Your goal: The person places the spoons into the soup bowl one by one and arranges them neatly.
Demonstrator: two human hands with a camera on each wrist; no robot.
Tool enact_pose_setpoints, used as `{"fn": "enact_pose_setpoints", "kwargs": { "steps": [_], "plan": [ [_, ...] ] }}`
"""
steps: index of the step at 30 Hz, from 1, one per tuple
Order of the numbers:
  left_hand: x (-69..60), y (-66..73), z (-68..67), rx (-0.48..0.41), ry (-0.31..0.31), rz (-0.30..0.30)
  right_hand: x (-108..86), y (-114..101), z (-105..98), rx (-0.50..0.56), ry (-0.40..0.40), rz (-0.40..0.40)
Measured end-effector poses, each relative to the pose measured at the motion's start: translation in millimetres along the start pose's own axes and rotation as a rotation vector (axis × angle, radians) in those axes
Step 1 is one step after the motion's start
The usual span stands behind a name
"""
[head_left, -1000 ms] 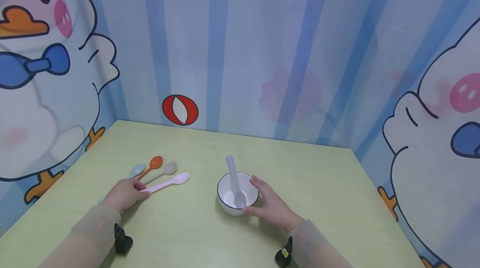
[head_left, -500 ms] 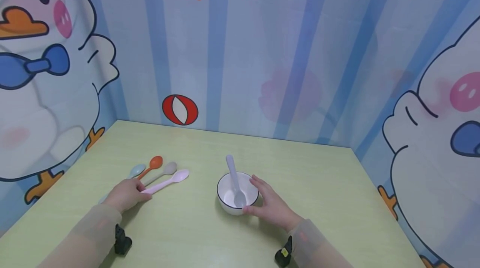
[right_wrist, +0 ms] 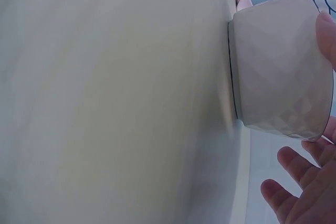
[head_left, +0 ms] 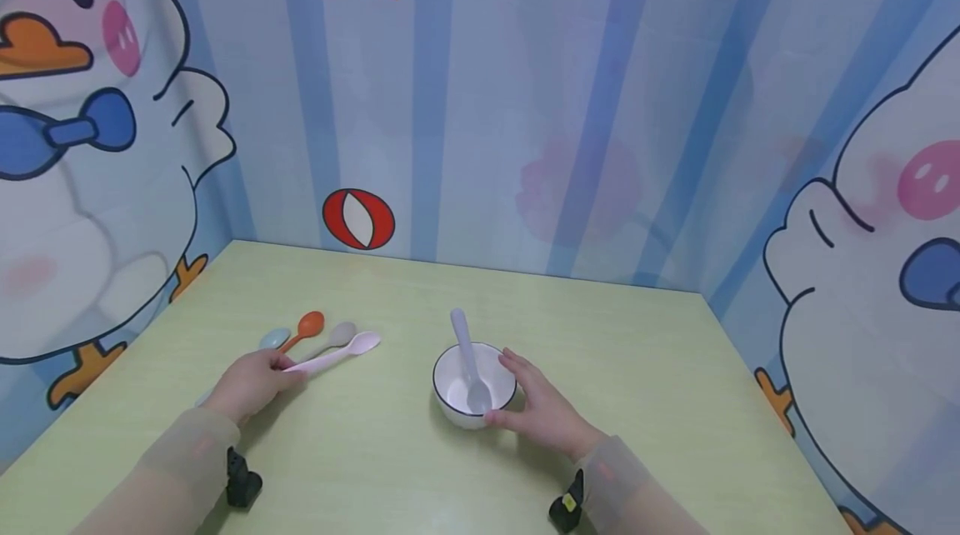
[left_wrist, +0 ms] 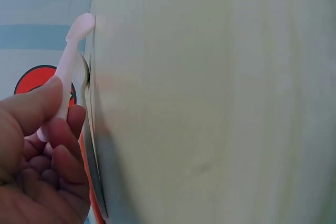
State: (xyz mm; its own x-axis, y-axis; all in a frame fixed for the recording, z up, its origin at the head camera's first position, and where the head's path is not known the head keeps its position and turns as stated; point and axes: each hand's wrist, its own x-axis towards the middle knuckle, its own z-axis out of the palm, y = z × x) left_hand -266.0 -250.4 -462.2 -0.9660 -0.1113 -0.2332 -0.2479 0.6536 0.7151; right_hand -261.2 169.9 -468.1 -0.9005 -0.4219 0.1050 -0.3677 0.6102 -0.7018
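Note:
My left hand (head_left: 251, 385) pinches the handle of a pink spoon (left_wrist: 67, 59) between thumb and fingers, its bowl end tipped down towards the table. Beside that hand lie an orange spoon (head_left: 310, 324), a grey spoon (head_left: 342, 333) and a light blue spoon (head_left: 274, 338), their handles partly hidden behind the hand. At the middle of the table stands a white bowl (head_left: 453, 412) with a dark rim. A lilac spoon (head_left: 467, 347) leans inside it, handle up. My right hand (head_left: 551, 410) holds the bowl's right side, thumb at the near rim and fingers at the far side.
The pale yellow-green table (head_left: 622, 360) ends at a striped blue backdrop (head_left: 487, 102) printed with ducks. Black wrist cameras (head_left: 243, 481) are worn on both sleeves.
The pink spoon has risen slightly off the table in my left hand, its handle now higher and over the grey spoon. My right hand and the bowl have stayed put.

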Motion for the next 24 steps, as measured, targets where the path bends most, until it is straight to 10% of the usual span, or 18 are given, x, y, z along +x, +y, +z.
{"fn": "enact_pose_setpoints", "kwargs": {
  "steps": [24],
  "plan": [
    [7.3,-2.4,2.6,-0.471,0.062,-0.054,-1.7,-3.1,-0.7,-0.008,0.007,-0.013]
  ]
}}
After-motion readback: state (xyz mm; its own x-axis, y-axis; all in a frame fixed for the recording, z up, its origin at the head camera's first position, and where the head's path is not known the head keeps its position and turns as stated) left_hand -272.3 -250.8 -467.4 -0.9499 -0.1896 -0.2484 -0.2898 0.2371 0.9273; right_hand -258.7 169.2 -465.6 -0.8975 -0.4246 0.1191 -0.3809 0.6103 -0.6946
